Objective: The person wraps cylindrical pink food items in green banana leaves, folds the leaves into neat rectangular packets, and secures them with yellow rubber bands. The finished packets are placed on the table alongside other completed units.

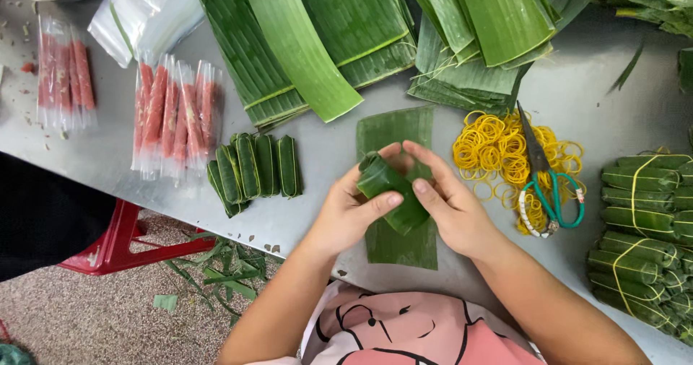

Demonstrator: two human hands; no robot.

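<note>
We judge the main risk to be unrolling: the leaf-wrapped roll (390, 192) is pinned only by fingertips, and no band is on it, so any slackening of the thumbs could let the outer leaf spring open. A second risk is tearing along the leaf ribs if we press too hard at the folded end. A third is the roll slipping toward 6 o'clock, off the table edge (289, 228).

The left hand (350, 213) is closed around the roll from 9 o'clock, thumb across its top. The right hand (451, 210) grips it from 3 o'clock, fingers curled over the far end.

The roll is short, dark green, glossy and ribbed, tilted, held just above a flat leaf strip (397, 246). Rubber bands (498, 152) and scissors (545, 184) lie at 3 o'clock, finished rolls (256, 170) at 9 o'clock
</note>
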